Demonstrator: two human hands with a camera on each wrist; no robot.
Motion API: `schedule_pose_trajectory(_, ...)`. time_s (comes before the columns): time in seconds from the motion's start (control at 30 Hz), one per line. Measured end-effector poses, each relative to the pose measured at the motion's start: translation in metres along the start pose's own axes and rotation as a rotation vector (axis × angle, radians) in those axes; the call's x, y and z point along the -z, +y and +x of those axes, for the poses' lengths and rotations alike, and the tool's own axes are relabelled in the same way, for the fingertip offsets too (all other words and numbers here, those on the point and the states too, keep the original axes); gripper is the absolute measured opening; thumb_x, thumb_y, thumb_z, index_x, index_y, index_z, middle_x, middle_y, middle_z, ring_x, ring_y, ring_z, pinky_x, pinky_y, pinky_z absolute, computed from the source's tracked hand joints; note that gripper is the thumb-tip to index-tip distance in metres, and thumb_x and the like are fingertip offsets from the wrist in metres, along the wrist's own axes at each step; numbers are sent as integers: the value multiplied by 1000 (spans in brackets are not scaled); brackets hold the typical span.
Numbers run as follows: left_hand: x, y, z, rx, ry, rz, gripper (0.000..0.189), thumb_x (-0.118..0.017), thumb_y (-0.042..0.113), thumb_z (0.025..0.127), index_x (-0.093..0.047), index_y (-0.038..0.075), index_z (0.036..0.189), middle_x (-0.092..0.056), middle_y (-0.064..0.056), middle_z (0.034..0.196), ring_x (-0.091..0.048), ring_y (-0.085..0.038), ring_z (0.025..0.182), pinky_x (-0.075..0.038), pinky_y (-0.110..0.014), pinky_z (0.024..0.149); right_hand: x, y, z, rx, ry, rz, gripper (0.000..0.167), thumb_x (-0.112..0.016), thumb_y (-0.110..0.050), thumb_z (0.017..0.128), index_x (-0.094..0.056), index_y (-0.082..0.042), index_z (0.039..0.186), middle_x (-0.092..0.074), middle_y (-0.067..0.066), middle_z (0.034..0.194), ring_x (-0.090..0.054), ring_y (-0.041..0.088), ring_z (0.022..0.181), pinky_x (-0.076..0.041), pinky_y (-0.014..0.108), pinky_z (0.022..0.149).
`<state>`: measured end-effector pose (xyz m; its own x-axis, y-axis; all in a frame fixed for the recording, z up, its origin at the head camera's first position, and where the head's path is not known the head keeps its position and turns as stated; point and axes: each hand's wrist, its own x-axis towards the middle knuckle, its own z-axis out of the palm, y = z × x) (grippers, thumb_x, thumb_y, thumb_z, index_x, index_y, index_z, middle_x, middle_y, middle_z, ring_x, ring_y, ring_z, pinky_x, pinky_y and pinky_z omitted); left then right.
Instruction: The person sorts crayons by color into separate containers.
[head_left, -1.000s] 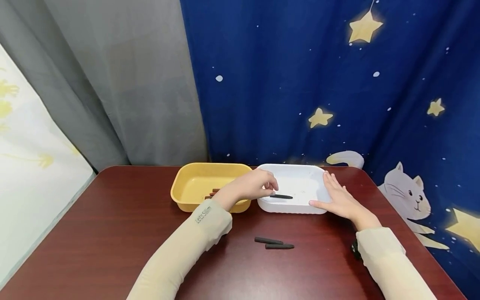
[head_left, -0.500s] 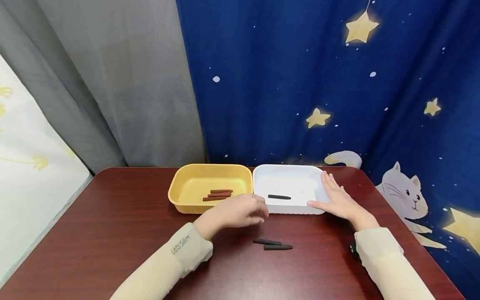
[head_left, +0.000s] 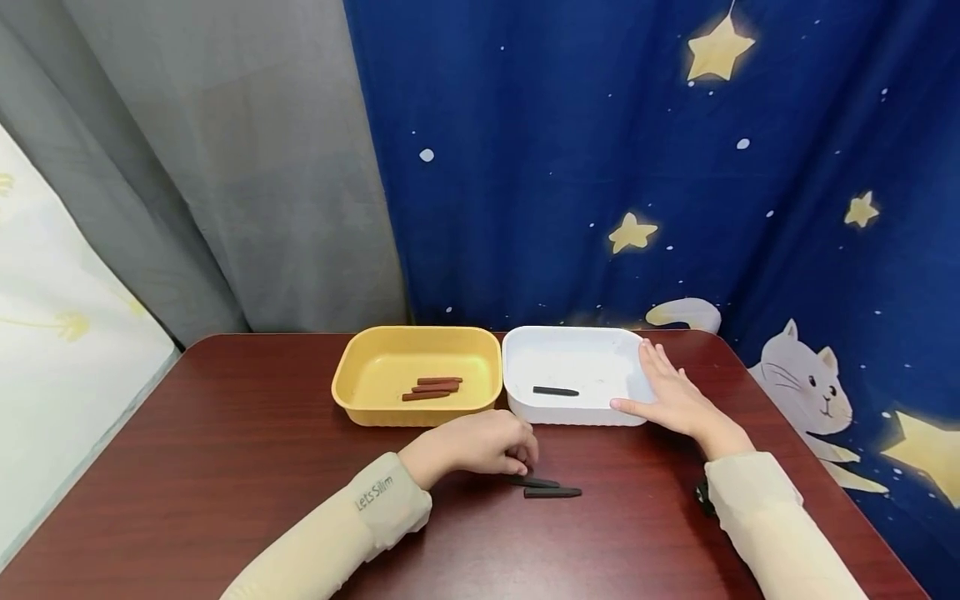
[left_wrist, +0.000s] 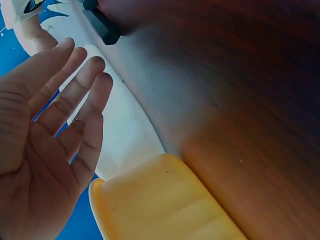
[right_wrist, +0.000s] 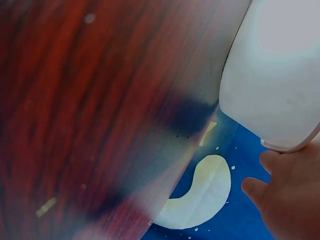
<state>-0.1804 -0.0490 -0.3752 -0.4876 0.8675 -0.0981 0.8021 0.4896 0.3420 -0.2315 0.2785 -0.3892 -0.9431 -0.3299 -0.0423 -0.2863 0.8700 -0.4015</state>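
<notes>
My left hand (head_left: 480,442) hovers low over the table, fingertips right by the left end of a black crayon (head_left: 542,482). A second black crayon (head_left: 552,492) lies beside that one. In the left wrist view its fingers are loosely bent with nothing between them, and a black crayon (left_wrist: 104,26) shows beyond the fingertips. My right hand (head_left: 678,402) rests with spread fingers on the right end of a white bin (head_left: 577,415), thumb at the front rim. One black crayon (head_left: 556,391) lies inside this bin.
Left of the white bin, side by side with it, stands a yellow bin (head_left: 420,417) holding reddish-brown crayons (head_left: 438,387). Both are near the back edge of the dark red wooden table (head_left: 247,467). Behind hang a grey curtain (head_left: 285,167) and a blue starry one (head_left: 525,167).
My left hand has come out of the white bin, leaving a black crayon there, and moved toward the front to the crayons on the table. My right hand has stayed on the bin.
</notes>
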Motion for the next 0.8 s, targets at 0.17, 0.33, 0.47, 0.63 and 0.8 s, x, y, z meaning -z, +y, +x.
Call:
schedule_pose_trajectory(0.17, -4, -2, 4, 14, -30, -46, 8, -72, 16, 91, -75, 13, 98, -68, 7, 82, -55, 4, 72, -45, -10, 69, -2, 0, 1, 0, 1, -3, 117, -62, -66, 86, -3, 4, 157, 1, 24, 166, 2, 44, 153, -7, 73, 115)
schedule_pose_trajectory(0.33, -8, -2, 7, 43, -42, -40, 8, -74, 17, 89, -76, 13, 96, -69, 8, 81, -55, 6, 70, -44, -8, 67, -1, 1, 3, -6, -1, -9, 117, -62, -67, 86, -2, 4, 157, 2, 24, 166, 3, 44, 153, -7, 72, 115)
schedule_pose_trajectory(0.47, -10, -1, 8, 52, -50, -44, 7, -76, 17, 88, -76, 14, 94, -68, 9, 81, -55, 6, 69, -44, -8, 66, 0, 1, 3, -6, -2, -7, 117, -62, -67, 86, -2, 4, 157, 2, 24, 166, 3, 44, 153, -6, 72, 115)
schedule_pose_trajectory(0.63, -11, -1, 9, 60, -64, -54, 3, -76, 15, 87, -74, 14, 89, -66, 10, 80, -55, 6, 69, -44, -8, 66, 0, 1, 3, 0, -1, -7, 117, -62, -67, 86, -2, 4, 157, 2, 24, 166, 2, 44, 153, -7, 73, 115)
schedule_pose_trajectory(0.8, -11, 0, 9, 71, -70, -46, 5, -76, 14, 86, -72, 17, 85, -64, 11, 76, -55, 5, 69, -44, -9, 65, -1, 1, 3, -4, 2, -1, 117, -62, -67, 86, -2, 4, 157, 2, 24, 166, 3, 44, 153, -7, 73, 115)
